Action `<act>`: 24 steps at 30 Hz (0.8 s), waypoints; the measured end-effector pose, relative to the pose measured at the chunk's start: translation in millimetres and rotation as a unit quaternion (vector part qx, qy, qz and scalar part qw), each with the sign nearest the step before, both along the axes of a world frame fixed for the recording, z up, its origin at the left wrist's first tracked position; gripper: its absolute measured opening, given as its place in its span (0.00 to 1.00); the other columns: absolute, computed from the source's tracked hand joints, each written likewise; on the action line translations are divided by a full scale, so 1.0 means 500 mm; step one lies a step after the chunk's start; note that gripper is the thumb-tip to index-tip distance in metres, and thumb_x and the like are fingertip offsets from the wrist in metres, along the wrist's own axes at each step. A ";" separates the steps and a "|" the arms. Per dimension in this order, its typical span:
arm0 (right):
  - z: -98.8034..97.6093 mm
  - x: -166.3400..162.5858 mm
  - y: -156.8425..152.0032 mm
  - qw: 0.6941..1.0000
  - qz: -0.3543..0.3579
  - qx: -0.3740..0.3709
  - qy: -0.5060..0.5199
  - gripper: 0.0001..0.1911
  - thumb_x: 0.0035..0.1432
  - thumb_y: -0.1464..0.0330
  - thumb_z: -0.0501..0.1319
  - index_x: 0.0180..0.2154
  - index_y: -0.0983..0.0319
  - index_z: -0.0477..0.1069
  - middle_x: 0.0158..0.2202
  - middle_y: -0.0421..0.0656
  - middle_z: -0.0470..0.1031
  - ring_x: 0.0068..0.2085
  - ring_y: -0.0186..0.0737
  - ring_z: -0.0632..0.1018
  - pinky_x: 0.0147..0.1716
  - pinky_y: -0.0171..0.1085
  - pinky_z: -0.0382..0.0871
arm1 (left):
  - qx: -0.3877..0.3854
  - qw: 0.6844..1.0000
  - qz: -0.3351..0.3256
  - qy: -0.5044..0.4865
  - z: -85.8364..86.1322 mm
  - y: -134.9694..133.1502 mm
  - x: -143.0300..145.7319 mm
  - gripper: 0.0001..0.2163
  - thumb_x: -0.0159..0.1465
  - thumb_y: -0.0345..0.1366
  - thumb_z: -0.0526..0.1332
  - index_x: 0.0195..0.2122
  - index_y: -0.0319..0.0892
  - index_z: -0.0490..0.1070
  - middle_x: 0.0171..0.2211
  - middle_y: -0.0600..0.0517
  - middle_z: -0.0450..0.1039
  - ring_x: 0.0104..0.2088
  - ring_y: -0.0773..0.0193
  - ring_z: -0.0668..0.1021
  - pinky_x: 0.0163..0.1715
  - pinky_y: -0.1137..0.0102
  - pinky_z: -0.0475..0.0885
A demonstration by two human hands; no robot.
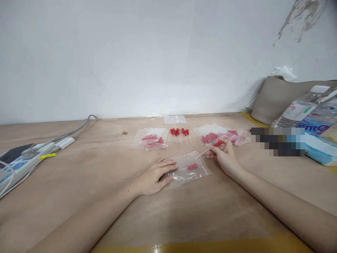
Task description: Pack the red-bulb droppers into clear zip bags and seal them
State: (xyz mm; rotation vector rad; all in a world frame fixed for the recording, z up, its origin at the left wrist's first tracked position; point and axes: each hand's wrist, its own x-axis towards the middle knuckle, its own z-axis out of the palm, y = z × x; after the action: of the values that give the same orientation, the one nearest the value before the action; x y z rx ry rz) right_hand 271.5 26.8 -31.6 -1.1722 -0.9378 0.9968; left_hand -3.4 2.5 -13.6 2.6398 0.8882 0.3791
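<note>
A clear zip-lock bag (181, 179) lies flat on the table with one red-bulbed dropper (192, 166) inside. My left hand (158, 175) rests on the bag's left side, fingers spread and thumb apart. Between the fingertips of my right hand (222, 154) is another dropper (218, 143), pinched by its red bulb. Its thin clear tube points left and down, with the tip at the bag's upper right edge; whether it is inside the bag, I cannot tell. Beyond the bag, several loose droppers (177, 132) lie side by side, bulbs toward the wall.
Filled bags of droppers lie in a left pile (151, 138) and a right pile (210, 131). A flat bag (174, 119) is near the wall. A power strip (23, 165) with cables sits left; a water bottle (296, 110) and tissue pack (319, 149) stand right.
</note>
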 end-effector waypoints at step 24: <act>-0.004 0.030 -0.021 0.931 0.272 -0.022 -0.243 0.18 0.41 0.56 0.65 0.30 0.63 0.72 0.15 0.32 0.59 0.19 0.26 0.59 0.18 0.30 0.53 | -0.010 0.999 0.004 -0.038 0.011 -0.007 0.001 0.23 0.63 0.43 0.54 0.58 0.45 0.51 0.55 0.46 0.61 0.52 0.54 0.66 0.51 0.57 0.62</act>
State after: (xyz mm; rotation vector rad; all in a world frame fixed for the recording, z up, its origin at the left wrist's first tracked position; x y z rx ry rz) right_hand 286.4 16.2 -33.6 -1.2506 -1.7091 1.1854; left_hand -2.6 -1.2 -8.1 2.5859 0.8752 0.4684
